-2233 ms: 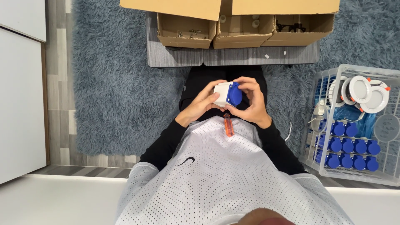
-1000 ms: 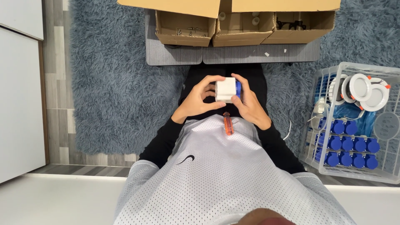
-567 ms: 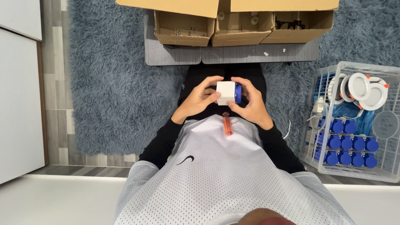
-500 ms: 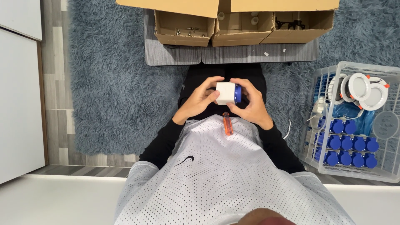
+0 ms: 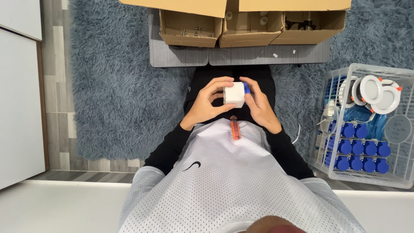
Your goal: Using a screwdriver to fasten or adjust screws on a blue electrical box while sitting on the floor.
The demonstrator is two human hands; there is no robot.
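I hold a small white box-shaped part with a blue piece on its right side (image 5: 235, 94) over my lap, between both hands. My left hand (image 5: 206, 105) grips its left and top edges with the fingers curled over it. My right hand (image 5: 258, 105) cups its right side, fingers against the blue piece. An orange-handled tool (image 5: 234, 127) lies on my shirt just below the hands, touched by neither hand.
A clear plastic crate (image 5: 366, 125) at my right holds several blue-capped parts and white round lamp fittings. Open cardboard boxes (image 5: 192, 26) with small hardware stand ahead on a grey mat. A shaggy blue-grey rug (image 5: 120, 95) covers the floor; a white cabinet (image 5: 17, 99) is at left.
The white part has been turned in my hands: the blue piece, earlier facing up and wide, now shows only as a thin strip on the right side.
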